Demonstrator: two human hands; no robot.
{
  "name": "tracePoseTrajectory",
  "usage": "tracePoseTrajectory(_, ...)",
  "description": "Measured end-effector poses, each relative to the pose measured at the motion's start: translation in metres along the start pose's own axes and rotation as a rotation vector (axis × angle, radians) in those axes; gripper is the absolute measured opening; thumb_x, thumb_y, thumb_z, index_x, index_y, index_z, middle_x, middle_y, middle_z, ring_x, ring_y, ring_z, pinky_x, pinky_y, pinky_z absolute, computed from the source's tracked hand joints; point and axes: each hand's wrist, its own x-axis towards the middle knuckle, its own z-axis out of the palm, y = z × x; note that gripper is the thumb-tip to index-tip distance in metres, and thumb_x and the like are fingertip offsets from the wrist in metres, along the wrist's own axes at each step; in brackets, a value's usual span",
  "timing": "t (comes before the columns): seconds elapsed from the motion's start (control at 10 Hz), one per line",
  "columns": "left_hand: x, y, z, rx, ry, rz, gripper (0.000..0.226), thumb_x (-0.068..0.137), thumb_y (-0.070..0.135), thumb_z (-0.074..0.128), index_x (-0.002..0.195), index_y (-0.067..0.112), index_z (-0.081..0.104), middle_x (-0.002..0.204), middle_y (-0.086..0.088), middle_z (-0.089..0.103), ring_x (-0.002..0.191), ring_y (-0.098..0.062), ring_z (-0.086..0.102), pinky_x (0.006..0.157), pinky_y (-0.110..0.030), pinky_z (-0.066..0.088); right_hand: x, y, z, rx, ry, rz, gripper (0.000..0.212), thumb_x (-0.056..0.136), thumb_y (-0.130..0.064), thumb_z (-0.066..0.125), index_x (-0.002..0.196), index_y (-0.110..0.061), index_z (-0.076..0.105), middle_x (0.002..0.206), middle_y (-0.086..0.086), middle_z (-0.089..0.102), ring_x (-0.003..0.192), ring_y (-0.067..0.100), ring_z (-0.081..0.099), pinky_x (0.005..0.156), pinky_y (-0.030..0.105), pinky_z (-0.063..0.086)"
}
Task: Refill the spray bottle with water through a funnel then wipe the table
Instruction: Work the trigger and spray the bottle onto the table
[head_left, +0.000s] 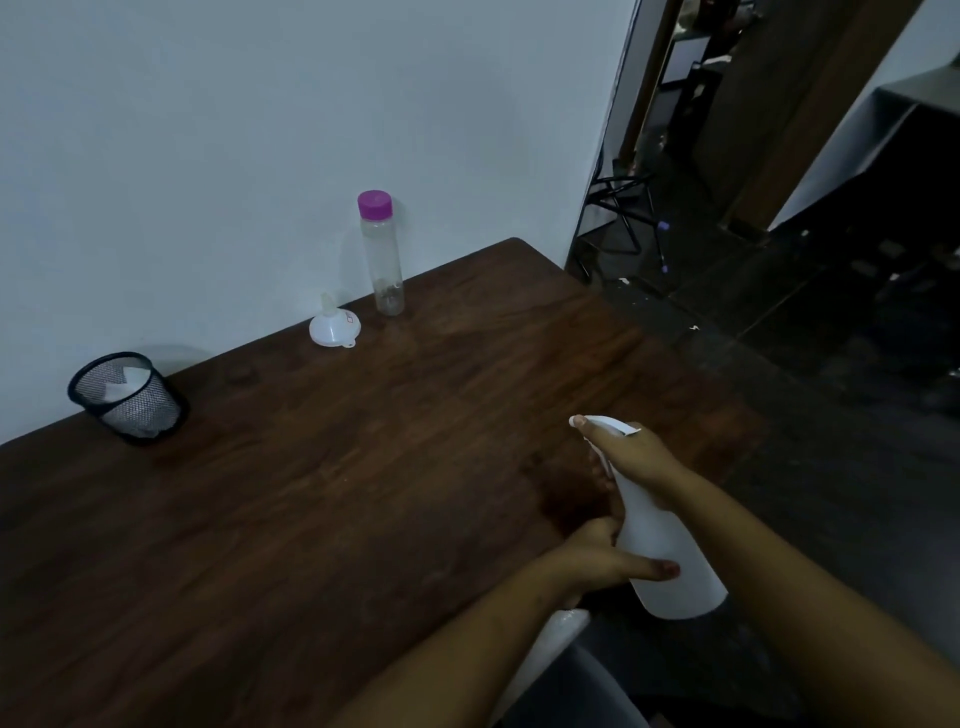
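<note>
Head view, spray bottle (670, 561): we see a white bottle held tilted above the table's near right edge; its nozzle end points away from us.
Right hand (631, 457): curled over the spray head at the top of the bottle, gripping it.
Left hand (597, 556): wrapped round the bottle's body lower down; the thumb lies across its front.
Table (311, 467): dark brown wood, set against a pale wall.
Funnel (335, 325): white, resting upside down on the table by the wall, spout up; well apart from the hands.
Clear bottle (382, 254): upright just beside the funnel, purple cap on.
Mesh cup (130, 397): black, far left by the wall; white paper inside.
</note>
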Motion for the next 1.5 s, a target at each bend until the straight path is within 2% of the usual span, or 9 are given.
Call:
tracePoseTrajectory(0.2,0.007,0.002,-0.003,0.054,0.011,0.015,0.060,0.075,0.026,0.078,0.129,0.020,0.053,0.130,0.001,0.057,0.121,-0.016,0.051,0.104,-0.038,0.044,0.009,0.007,-0.005,0.081,-0.028,0.004,0.034,0.089,-0.043,0.061,0.094,-0.010,0.071,0.071,0.004,0.067,0.060,0.009,0.066,0.063,0.026,0.058)
tracePoseTrajectory(0.3,0.012,0.006,-0.003,0.073,0.016,0.017,0.063,0.075,0.025,0.077,0.131,0.018,0.051,0.132,-0.001,0.056,0.123,-0.019,0.049,0.105,-0.041,0.043,0.012,0.007,-0.012,0.054,-0.075,-0.024,0.034,0.087,-0.048,0.060,0.084,-0.016,0.072,0.078,0.007,0.071,0.075,0.017,0.070,0.073,0.036,0.060)
tracePoseTrajectory(0.5,0.015,0.011,-0.004,0.066,0.011,0.044,0.059,0.076,0.021,0.077,0.129,0.017,0.053,0.130,0.000,0.058,0.121,-0.016,0.052,0.103,-0.035,0.045,0.011,0.008,-0.008,-0.006,0.055,-0.069,0.040,0.084,-0.052,0.063,0.094,-0.015,0.072,0.068,0.003,0.069,0.066,0.012,0.065,0.057,0.021,0.050)
tracePoseTrajectory(0.7,0.011,0.009,-0.003,0.102,0.040,0.041,0.063,0.076,0.023,0.077,0.132,0.016,0.050,0.132,-0.001,0.055,0.123,-0.018,0.050,0.104,-0.038,0.044,0.007,0.006,-0.012,-0.011,-0.146,-0.134,0.040,0.090,-0.044,0.058,0.117,-0.017,0.067,0.094,0.009,0.072,0.094,0.018,0.068,0.085,0.033,0.055)
tracePoseTrajectory(0.9,0.002,0.017,-0.008,0.119,-0.014,-0.023,0.059,0.078,0.016,0.075,0.132,0.015,0.050,0.132,-0.004,0.056,0.123,-0.020,0.050,0.106,-0.040,0.042,0.003,0.008,-0.008,0.009,-0.114,-0.122,0.038,0.088,-0.044,0.060,0.116,-0.019,0.068,0.103,0.015,0.070,0.097,0.019,0.067,0.074,0.024,0.054)
tracePoseTrajectory(1.0,-0.006,0.024,-0.031,0.143,-0.091,-0.119,0.039,0.083,0.014,0.069,0.121,0.018,0.059,0.128,-0.005,0.060,0.118,-0.022,0.056,0.102,-0.040,0.045,0.001,0.005,-0.016,0.153,-0.103,-0.073,0.036,0.093,-0.039,0.056,0.124,-0.022,0.063,0.089,0.004,0.066,0.075,-0.003,0.067,0.060,0.009,0.051)
tracePoseTrajectory(1.2,-0.013,0.040,-0.084,-0.300,0.521,0.162,0.019,0.096,0.019,0.051,0.100,0.030,0.066,0.117,0.005,0.066,0.092,-0.007,0.059,0.076,-0.025,0.050,-0.006,0.004,-0.024,0.192,-0.186,-0.014,0.030,0.081,-0.057,0.058,0.097,-0.034,0.068,0.103,-0.008,0.070,0.082,-0.002,0.067,0.057,0.011,0.052)
tracePoseTrajectory(1.4,-0.005,0.056,-0.081,-0.173,0.463,0.342,0.018,0.095,0.030,0.054,0.105,0.038,0.067,0.122,0.010,0.062,0.111,-0.005,0.056,0.086,-0.031,0.049,-0.011,0.003,-0.013,0.224,-0.199,0.098,0.024,0.088,-0.046,0.060,0.084,-0.024,0.069,0.099,-0.006,0.068,0.091,0.007,0.066,0.061,0.013,0.053)
tracePoseTrajectory(1.5,-0.003,0.053,-0.078,-0.215,0.415,0.368,0.019,0.094,0.025,0.055,0.107,0.024,0.070,0.104,0.006,0.071,0.095,-0.004,0.066,0.074,-0.023,0.053,-0.007,0.010,-0.008,0.232,-0.210,0.083,0.022,0.089,-0.046,0.059,0.085,-0.026,0.068,0.095,-0.008,0.070,0.095,0.007,0.063,0.065,0.016,0.055)
